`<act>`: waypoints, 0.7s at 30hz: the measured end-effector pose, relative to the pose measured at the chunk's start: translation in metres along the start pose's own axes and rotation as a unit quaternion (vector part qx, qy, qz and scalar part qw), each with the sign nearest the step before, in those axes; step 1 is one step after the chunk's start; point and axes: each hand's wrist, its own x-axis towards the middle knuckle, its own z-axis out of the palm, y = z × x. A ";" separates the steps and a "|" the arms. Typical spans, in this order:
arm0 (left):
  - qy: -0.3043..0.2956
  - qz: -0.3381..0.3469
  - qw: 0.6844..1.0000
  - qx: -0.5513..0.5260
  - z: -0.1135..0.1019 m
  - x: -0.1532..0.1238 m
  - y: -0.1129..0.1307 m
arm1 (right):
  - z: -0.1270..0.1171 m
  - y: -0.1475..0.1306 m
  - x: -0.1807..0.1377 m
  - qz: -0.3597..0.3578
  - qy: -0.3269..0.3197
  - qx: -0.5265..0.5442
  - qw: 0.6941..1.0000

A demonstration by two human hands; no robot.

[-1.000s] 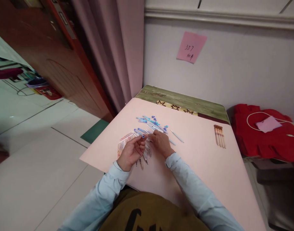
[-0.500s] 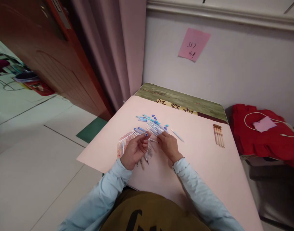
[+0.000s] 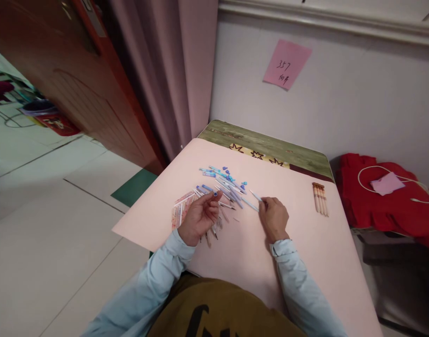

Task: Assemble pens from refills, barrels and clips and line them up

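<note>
The person's left hand [image 3: 199,217] has its grip closed, thumb against fingertips, on a small blue cap [image 3: 214,193] held just above the near edge of the pile of blue and white pen parts [image 3: 225,181] on the pink counter [image 3: 305,248]. The right hand [image 3: 275,217] lies curled to the right of the pile, fingertips at the near end of a lone pale pen barrel [image 3: 254,195]. Whether that grip has closed on it cannot be told. The barrel is thin and would likely roll, so a pinch near its middle and a straight lift seem best. A pink note [image 3: 287,64] on the far wall reads "357" above smaller, illegible characters. The tan pens [image 3: 320,198] at the right show no readable marking.
</note>
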 end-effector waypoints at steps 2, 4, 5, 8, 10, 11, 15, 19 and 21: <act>-0.001 0.012 1.000 0.020 -0.002 0.003 0.000 | -0.010 -0.011 -0.005 0.031 0.010 0.050 0.998; 0.005 0.029 0.999 0.044 -0.003 0.007 -0.002 | -0.028 -0.027 -0.011 0.034 0.020 0.114 0.993; 0.010 0.036 0.998 0.055 -0.004 0.009 -0.003 | -0.038 -0.037 -0.014 0.013 0.024 0.141 0.990; 0.020 0.048 0.995 0.081 -0.002 0.012 -0.009 | -0.067 -0.062 -0.025 -0.082 0.025 0.206 0.975; 0.018 0.051 0.994 0.099 0.000 0.014 -0.014 | -0.077 -0.074 -0.031 -0.127 0.037 0.212 0.968; 0.016 0.053 0.992 0.109 0.000 0.015 -0.017 | -0.079 -0.077 -0.034 -0.142 0.040 0.207 0.967; 0.009 0.071 0.987 0.144 0.001 0.017 -0.026 | -0.074 -0.078 -0.038 -0.159 0.046 0.171 0.971; -0.008 0.099 0.978 0.184 -0.001 0.016 -0.032 | -0.070 -0.074 -0.038 -0.146 0.050 0.160 0.975; -0.015 0.120 0.970 0.210 -0.001 0.014 -0.035 | -0.071 -0.074 -0.038 -0.152 0.051 0.161 0.974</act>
